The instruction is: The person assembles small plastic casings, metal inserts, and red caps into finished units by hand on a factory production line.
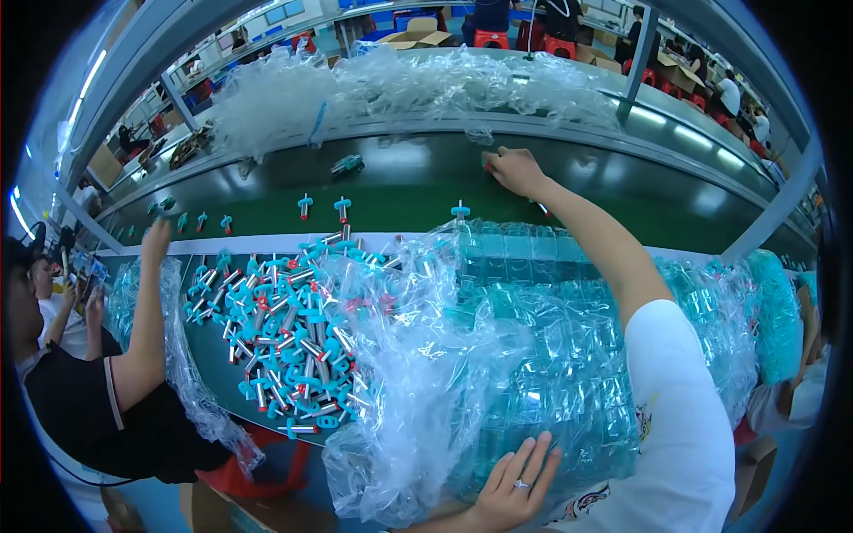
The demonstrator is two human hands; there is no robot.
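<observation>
My right hand (515, 171) reaches over the far side of the dark green conveyor belt (409, 191), its fingers pinched; a small red bit shows at the fingertips, the rest hidden. Low in the view, my left hand (517, 487), with a ring, lies with fingers stretched out on clear plastic film. Beneath the film are stacked teal clear plastic trays (551, 355). To their left lies a heap of small metal cylinders with teal wings and red ends (284, 329). One such winged part (459, 210) stands at the belt's near edge. Another is partly hidden below my right forearm.
Crumpled clear bags (373, 93) pile up beyond the belt rail. Several winged parts (305, 206) stand along the belt to the left, with a dark teal bundle (346, 165) farther back. A co-worker's arm (147, 311) reaches the belt at left. Metal posts (782, 200) frame the bench.
</observation>
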